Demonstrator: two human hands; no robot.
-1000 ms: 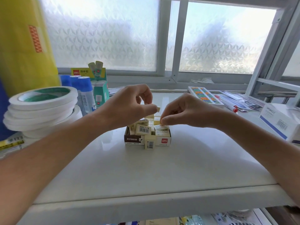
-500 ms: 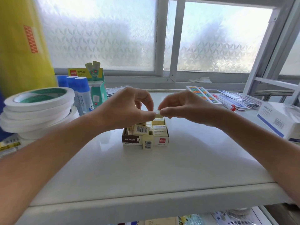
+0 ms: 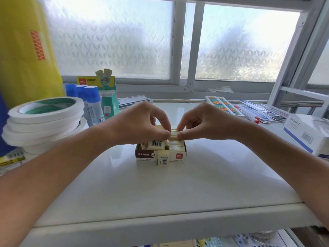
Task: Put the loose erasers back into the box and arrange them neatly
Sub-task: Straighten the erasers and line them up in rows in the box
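A small cream eraser (image 3: 174, 135) is pinched at its two ends by the left hand (image 3: 140, 124) and the right hand (image 3: 204, 124), fingers closed on it, just above the box (image 3: 178, 155). The box is set on the white worktop (image 3: 160, 189) and is packed with erasers. One more eraser (image 3: 162, 157) is propped against the box front

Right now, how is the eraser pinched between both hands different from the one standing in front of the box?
The held eraser is off the shelf, lying level between the left hand and right hand, mostly hidden by fingertips. The front eraser stands upright, untouched, against the box, its barcode showing. Both are cream wrapped blocks, neither yet inside.
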